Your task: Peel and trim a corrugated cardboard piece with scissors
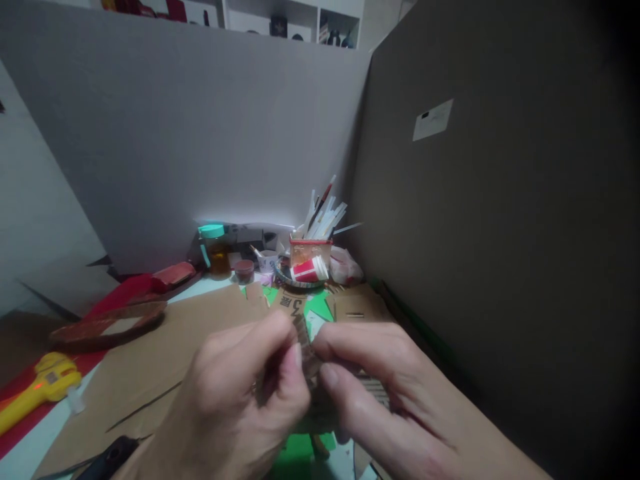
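In the middle of the head view, my left hand (245, 380) pinches a small piece of corrugated cardboard (306, 347) between thumb and index finger. Close against it, my right hand (385, 387) has its fingertips closed on the cardboard's other side. Ridges show on the brown piece, though the fingers cover much of it. Under and behind the hands lie more cardboard sheets (200, 333), one with dark printing, over a green surface (295, 457).
At far left lies a yellow glue gun (47, 387) near red material. A dark-handled tool (113, 459) is at lower left. Behind stand a jar with a teal lid (214, 253), a box of white sticks (310, 250) and a tipped red-and-white cup (309, 269). Grey panels (225, 133) enclose the back and right.
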`<state>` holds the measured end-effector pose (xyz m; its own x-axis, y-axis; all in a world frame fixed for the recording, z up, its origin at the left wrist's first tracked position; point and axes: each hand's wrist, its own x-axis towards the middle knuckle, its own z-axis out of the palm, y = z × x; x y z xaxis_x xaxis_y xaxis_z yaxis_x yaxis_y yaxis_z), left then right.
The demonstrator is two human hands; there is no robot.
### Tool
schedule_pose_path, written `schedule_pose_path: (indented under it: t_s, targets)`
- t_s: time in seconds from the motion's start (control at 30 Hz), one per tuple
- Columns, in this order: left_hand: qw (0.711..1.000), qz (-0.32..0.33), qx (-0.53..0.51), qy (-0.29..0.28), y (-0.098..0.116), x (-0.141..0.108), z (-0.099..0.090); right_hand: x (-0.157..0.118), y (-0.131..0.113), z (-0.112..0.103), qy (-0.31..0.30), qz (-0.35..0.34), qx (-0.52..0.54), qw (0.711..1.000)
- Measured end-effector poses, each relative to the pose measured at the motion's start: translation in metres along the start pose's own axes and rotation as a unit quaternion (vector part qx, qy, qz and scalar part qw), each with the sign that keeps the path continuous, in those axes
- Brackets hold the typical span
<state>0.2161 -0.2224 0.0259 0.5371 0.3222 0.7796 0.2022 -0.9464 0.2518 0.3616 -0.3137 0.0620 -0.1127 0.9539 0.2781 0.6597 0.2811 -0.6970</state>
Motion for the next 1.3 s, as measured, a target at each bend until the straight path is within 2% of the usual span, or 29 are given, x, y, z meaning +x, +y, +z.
schedule_pose_path:
  t_s: [0.1,0.23,0.37,0.47,0.63,0.77,0.97,1.13,1.3]
  targets:
    - [1.0,0.003,-0.009,0.01,0.001,-0.001,0.001,-0.002,-0.002,-0.002,0.003,0.011,0.0,1.0]
    - [0.999,0.009,-0.042,0.002,0.004,-0.003,0.0,-0.005,-0.005,-0.005,0.0,0.056,0.088,0.995]
    - [0.988,0.009,-0.145,-0.057,0.004,-0.001,-0.004,-0.002,-0.004,-0.004,-0.021,0.103,0.163,0.981]
    - [0.987,0.02,-0.141,-0.08,0.004,0.002,-0.008,-0.001,-0.004,-0.004,0.006,0.081,0.151,0.985]
    - [0.997,0.003,-0.074,-0.025,0.004,0.003,-0.006,-0.002,-0.005,-0.002,0.037,0.058,0.095,0.993]
    - [0.998,-0.013,-0.056,-0.021,0.003,0.003,-0.005,-0.002,-0.003,0.004,0.074,0.055,0.086,0.992]
    - [0.992,-0.042,-0.106,-0.054,0.001,0.005,-0.011,-0.003,-0.004,0.004,0.068,0.053,0.109,0.99]
    - [0.982,-0.109,-0.151,-0.033,0.004,0.005,-0.013,-0.004,-0.007,-0.001,0.061,0.046,0.108,0.991]
    - [0.982,-0.115,-0.147,-0.03,0.001,0.005,-0.014,-0.003,-0.007,-0.004,0.041,0.046,0.137,0.989]
